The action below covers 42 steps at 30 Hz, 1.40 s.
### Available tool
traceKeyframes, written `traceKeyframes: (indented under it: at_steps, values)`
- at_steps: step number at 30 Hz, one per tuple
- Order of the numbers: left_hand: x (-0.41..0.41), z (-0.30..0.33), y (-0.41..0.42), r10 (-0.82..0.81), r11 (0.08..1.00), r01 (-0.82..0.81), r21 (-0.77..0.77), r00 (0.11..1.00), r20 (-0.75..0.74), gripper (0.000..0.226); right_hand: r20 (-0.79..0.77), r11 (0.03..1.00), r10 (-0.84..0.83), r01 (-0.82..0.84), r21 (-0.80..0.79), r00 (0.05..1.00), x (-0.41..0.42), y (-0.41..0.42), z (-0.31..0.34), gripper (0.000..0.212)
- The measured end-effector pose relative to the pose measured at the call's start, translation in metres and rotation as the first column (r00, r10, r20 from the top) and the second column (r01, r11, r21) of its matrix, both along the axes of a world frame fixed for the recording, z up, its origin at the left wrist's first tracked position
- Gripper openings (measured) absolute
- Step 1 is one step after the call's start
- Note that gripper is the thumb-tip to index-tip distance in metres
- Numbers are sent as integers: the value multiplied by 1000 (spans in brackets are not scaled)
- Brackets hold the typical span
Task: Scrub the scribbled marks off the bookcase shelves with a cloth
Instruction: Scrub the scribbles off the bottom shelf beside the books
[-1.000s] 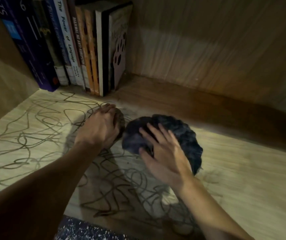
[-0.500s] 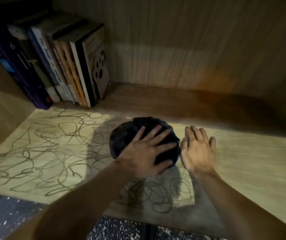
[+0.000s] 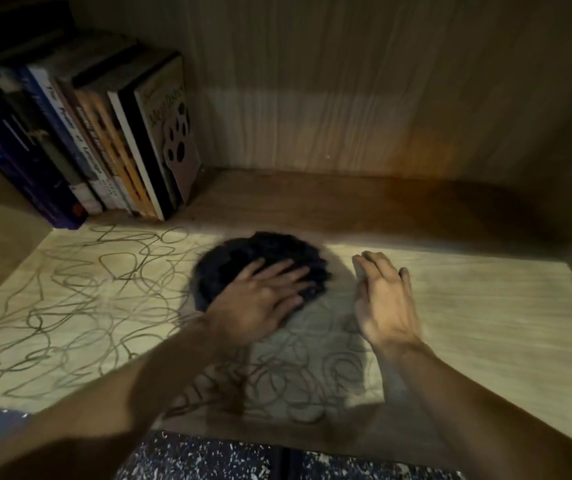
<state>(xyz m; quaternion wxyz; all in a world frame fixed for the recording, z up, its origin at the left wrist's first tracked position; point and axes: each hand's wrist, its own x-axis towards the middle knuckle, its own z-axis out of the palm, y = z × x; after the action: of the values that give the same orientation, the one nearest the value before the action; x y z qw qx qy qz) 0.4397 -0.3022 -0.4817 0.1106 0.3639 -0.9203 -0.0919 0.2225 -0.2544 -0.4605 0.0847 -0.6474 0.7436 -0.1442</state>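
Wood-grain shelf [image 3: 485, 323] reads clean from 3 o'clock of the dark cloth [image 3: 243, 261]; scribbled marks [image 3: 80, 306] remain from 6 to 9 o'clock, so I judge well under half done. My left hand [image 3: 260, 306] presses the cloth with spread, straight fingers; my right hand [image 3: 384, 299] rests flat on bare shelf, gripping nothing.

A dark, bunched cloth [image 3: 260, 252] lies on the pale wood-grain shelf [image 3: 468, 306] near the middle, at the edge of the shadowed back strip. Looping grey scribbled marks [image 3: 80, 306] cover the shelf's left half (running up to the cloth and on toward the front edge); the right half shows bare grain.
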Motion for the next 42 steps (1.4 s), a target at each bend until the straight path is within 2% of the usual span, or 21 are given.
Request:
traceKeyframes:
  at_steps: [2,3,4,5,7,8,10,12,14,15,17,19,21,22,24,26,28,33,35,38,42]
  values:
    - [8,3,-47,233,972,-233,27,972,9,57,-87,999,-6,3,-37,996,-14,14,3,53]
    - [0,10,-68,393,914,-396,87,918,44,51,-147,998,-32,25,-49,989,-22,21,3,60]
    - [-17,18,-75,476,873,-481,83,877,69,45,-176,996,-75,67,-51,982,-29,25,3,63]
    - [-34,18,-66,449,890,-451,59,892,51,43,-185,994,-104,97,-43,977,-34,28,2,62]
    - [-54,10,-9,129,990,-130,-61,991,-18,41,-172,993,-116,109,-47,978,-38,27,-2,61]
    - [-50,6,25,-25,999,24,-37,998,-51,42,-159,993,-112,105,-50,981,-38,25,-2,62]
    - [-19,-1,42,-121,992,122,16,991,-56,45,-149,995,-96,90,-47,984,-39,25,-2,63]
    - [-2,7,2,3,1000,-3,-13,1000,-23,49,-112,998,-67,67,-3,991,-41,31,-1,63]
    - [-4,22,-58,376,926,-375,45,926,-26,46,-91,998,-9,14,59,996,-42,37,0,65]
    - [-20,28,-65,450,887,-452,97,892,37,45,-107,998,9,-2,66,994,-42,38,-1,66]
    - [-51,21,-32,293,954,-292,66,956,5,50,-141,999,10,-4,43,990,-43,37,-3,65]
    - [-52,5,26,-10,1000,11,13,998,-58,49,-141,999,-34,34,-5,989,-44,33,-3,64]
    - [-31,3,38,-90,995,93,38,992,-86,47,-149,1000,-24,26,12,989,-42,33,-4,63]
    - [-29,6,25,-48,996,55,66,994,-99,45,-148,999,-26,29,16,989,-43,34,-4,63]
    - [-34,37,-4,227,961,-199,190,964,-141,38,-136,1000,-25,24,-8,990,-44,35,-4,65]
    - [-47,77,-30,501,829,-403,387,843,-196,33,-135,1000,-25,23,-19,990,-43,34,-4,65]
    - [-59,102,-41,543,794,-370,483,789,-288,36,-127,999,-32,31,-4,991,-43,33,-5,61]
    - [-71,115,-45,592,686,-266,678,745,-307,42,-111,999,-45,47,8,993,-41,35,-4,60]
    - [-72,113,-53,571,710,-277,648,765,-298,42,-105,999,-50,50,-3,993,-41,34,-3,60]
    - [-56,97,-65,488,835,-446,322,871,-61,39,-109,999,-45,43,-17,993,-41,34,-4,58]
    - [-35,51,-50,158,985,-165,48,979,128,42,-106,998,-63,60,-26,992,-41,34,-5,56]
